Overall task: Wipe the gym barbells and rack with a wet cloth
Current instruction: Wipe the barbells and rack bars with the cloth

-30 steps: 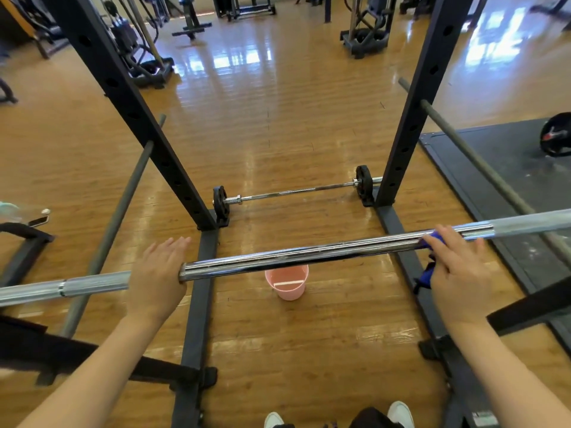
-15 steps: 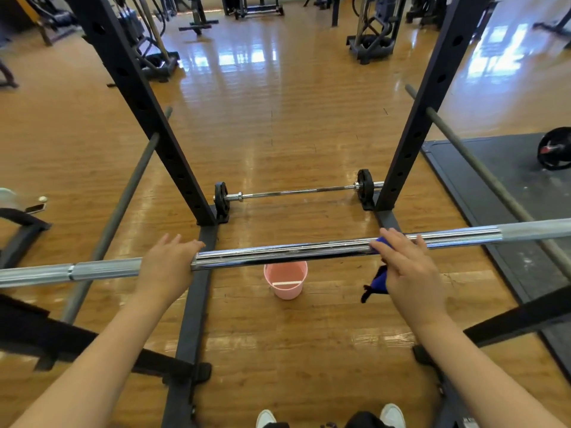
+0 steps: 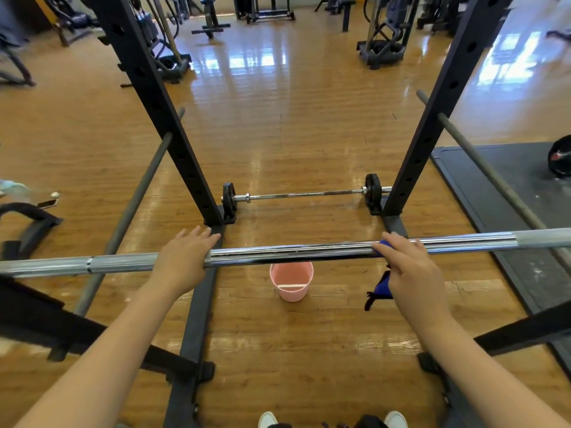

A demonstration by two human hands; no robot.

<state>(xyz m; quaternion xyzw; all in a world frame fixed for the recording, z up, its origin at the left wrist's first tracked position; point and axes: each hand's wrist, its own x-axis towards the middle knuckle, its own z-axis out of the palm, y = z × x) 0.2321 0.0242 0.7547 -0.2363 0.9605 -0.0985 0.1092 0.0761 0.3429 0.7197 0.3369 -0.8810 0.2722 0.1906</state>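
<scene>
A chrome barbell (image 3: 290, 253) lies across the black rack (image 3: 154, 97) in front of me, running from left edge to right edge. My left hand (image 3: 182, 261) rests on top of the bar with fingers straight. My right hand (image 3: 408, 270) holds a blue cloth (image 3: 381, 287) wrapped over the bar, fingers curled on it; a corner of the cloth hangs below the bar. A second, thinner barbell (image 3: 302, 194) with small black plates lies on the floor between the rack's far uprights.
A pink bucket (image 3: 292, 281) stands on the wooden floor under the bar. Grey safety bars (image 3: 133, 202) slope down on both sides. A dark rubber mat (image 3: 519, 186) with a black plate lies right. Gym machines stand at the back.
My right hand slid the blue cloth leftward along the bar. My left hand shifted slightly to the right on the bar. The view tilted a little.
</scene>
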